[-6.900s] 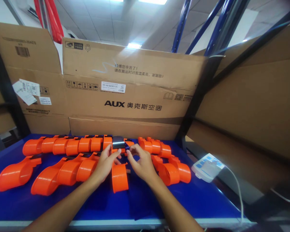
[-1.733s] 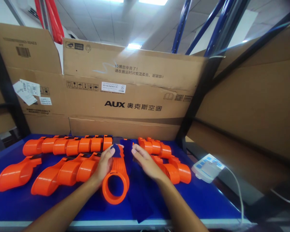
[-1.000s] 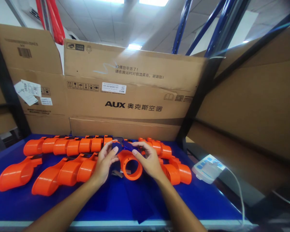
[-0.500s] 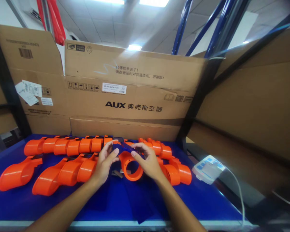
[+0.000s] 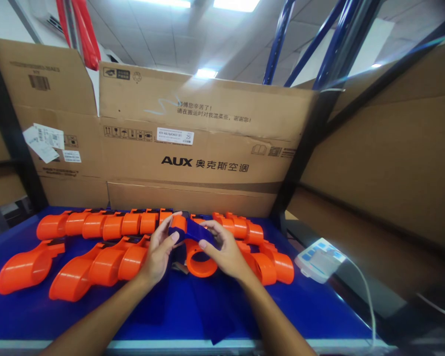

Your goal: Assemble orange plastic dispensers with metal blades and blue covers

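Both my hands meet over the middle of the blue table, around an orange tape dispenser (image 5: pixel 200 266) with a round ring at its lower end. My left hand (image 5: pixel 160 249) is closed, thumb and fingers pinching an orange upper part with dark blue material around it. Between the hands runs a flat, glossy blue strip (image 5: pixel 200 232). My right hand (image 5: pixel 224 247) pinches the strip's right end between thumb and fingers. Whether the orange upper part and the ring are one piece is hidden by the strip. A small grey piece (image 5: pixel 180 268) lies below, near my left hand.
Several orange tape dispensers (image 5: pixel 106 264) stand in rows on the blue table (image 5: pixel 126 316), left and right of my hands. A white device (image 5: pixel 321 259) with a cable lies at the right. Behind rises a cardboard wall (image 5: pixel 193 193); a dark post (image 5: pixel 300 143) stands right.
The blue strip has turned to show its broad face, and the orange upper part by my left fingers has come into view. The dispenser's ring has tilted and shifted slightly left.
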Tool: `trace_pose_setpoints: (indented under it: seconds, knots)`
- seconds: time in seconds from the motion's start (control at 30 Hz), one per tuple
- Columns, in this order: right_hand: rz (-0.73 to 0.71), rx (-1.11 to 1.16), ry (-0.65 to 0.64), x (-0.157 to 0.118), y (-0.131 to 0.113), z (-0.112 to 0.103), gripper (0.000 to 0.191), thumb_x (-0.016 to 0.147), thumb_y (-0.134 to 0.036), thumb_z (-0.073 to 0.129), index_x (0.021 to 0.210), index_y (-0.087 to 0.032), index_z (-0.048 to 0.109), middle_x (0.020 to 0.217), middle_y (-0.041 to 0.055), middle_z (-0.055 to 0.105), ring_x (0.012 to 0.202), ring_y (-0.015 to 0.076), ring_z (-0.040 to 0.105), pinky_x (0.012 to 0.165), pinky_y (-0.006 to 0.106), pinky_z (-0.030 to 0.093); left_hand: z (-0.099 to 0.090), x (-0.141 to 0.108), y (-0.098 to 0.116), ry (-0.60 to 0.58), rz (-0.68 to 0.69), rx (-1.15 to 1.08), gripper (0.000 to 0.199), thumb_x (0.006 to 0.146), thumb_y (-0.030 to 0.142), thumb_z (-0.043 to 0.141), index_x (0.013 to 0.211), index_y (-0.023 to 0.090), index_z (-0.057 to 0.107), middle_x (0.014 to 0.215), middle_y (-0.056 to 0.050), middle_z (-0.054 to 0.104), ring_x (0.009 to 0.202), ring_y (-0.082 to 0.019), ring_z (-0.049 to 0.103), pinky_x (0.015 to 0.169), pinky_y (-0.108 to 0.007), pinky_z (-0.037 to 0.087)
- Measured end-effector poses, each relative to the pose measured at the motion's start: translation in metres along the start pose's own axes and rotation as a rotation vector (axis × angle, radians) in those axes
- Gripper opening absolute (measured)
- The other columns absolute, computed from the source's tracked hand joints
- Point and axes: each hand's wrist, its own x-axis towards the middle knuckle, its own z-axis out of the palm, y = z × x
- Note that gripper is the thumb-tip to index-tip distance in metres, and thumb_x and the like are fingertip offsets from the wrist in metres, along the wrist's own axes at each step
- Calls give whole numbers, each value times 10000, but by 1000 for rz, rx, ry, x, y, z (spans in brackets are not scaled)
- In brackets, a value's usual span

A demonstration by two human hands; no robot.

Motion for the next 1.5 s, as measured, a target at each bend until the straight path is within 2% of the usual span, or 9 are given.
trace_pose_setpoints:
  seconds: [0.17, 0.37, 0.63, 0.9, 1.1, 1.2, 1.27, 1.37, 1.5]
  knots:
    - [-228, -404, 112, -5, -3, 1, 637, 793, -398, 861, 1351, -254, 590, 1227, 116, 716, 1066, 304, 699, 967, 481, 568, -1, 3, 2, -18, 67, 124, 605, 854, 407, 756, 1419, 257, 596, 1495, -123, 594, 1389, -341, 541, 1155, -461, 436]
    - [-450, -573, 170, -6, 0, 1, 695, 788, -353, 878, 1405, -259, 573, 1157, 118, 720, 962, 284, 688, 857, 464, 600, -1, 6, 1, 33, 128, 251, 615, 802, 366, 818, 1364, 241, 600, 1326, -112, 702, 1208, -314, 676, 1088, -457, 496]
    - [-499, -569, 182, -5, 2, 2, 728, 777, -341, 891, 1422, -268, 558, 1127, 113, 707, 927, 273, 673, 825, 460, 606, -2, 6, 2, 47, 178, 271, 475, 782, 334, 834, 1201, 239, 632, 1241, -88, 739, 1147, -300, 708, 992, -414, 550]
    - [-479, -560, 168, -6, 4, 3, 713, 809, -353, 860, 1449, -275, 554, 1148, 120, 691, 953, 279, 676, 854, 479, 600, -3, 7, 2, 82, 180, 277, 423, 765, 331, 845, 1122, 242, 635, 1197, -67, 744, 1168, -305, 691, 996, -415, 538]
    - [-397, -536, 166, -8, -2, 4, 697, 804, -383, 854, 1441, -294, 585, 1176, 125, 702, 998, 306, 688, 904, 508, 587, -5, 8, -1, 100, 126, 255, 467, 756, 371, 852, 1163, 252, 655, 1224, -82, 738, 1141, -305, 698, 1012, -428, 529]
    - [-280, -451, 188, -7, -7, 3, 669, 821, -425, 824, 1433, -276, 599, 1204, 128, 717, 1053, 322, 691, 956, 511, 571, -5, 6, -3, 86, 101, 185, 508, 815, 450, 793, 1262, 251, 659, 1334, -106, 695, 1250, -318, 644, 1082, -447, 485]
    - [-164, -317, 189, -5, -8, 2, 573, 881, -484, 746, 1395, -261, 627, 1239, 123, 722, 1108, 320, 688, 990, 494, 557, -4, 4, -3, 67, 115, 107, 541, 850, 522, 734, 1309, 246, 657, 1411, -116, 652, 1344, -329, 575, 1125, -451, 452]
    - [39, -35, 125, -3, -5, 2, 459, 983, -599, 550, 1168, -220, 731, 1105, 92, 766, 1043, 292, 710, 927, 438, 580, -1, 1, -2, -5, 119, 28, 582, 845, 551, 727, 1336, 247, 654, 1431, -116, 641, 1361, -340, 556, 1120, -457, 459]
    - [320, 117, 28, -5, 2, 9, 591, 981, -692, 476, 743, -194, 687, 705, 21, 687, 706, 221, 651, 667, 346, 568, 2, 0, -2, -27, 29, 38, 477, 825, 425, 793, 1250, 231, 696, 1248, -104, 741, 1187, -314, 677, 1024, -427, 526]
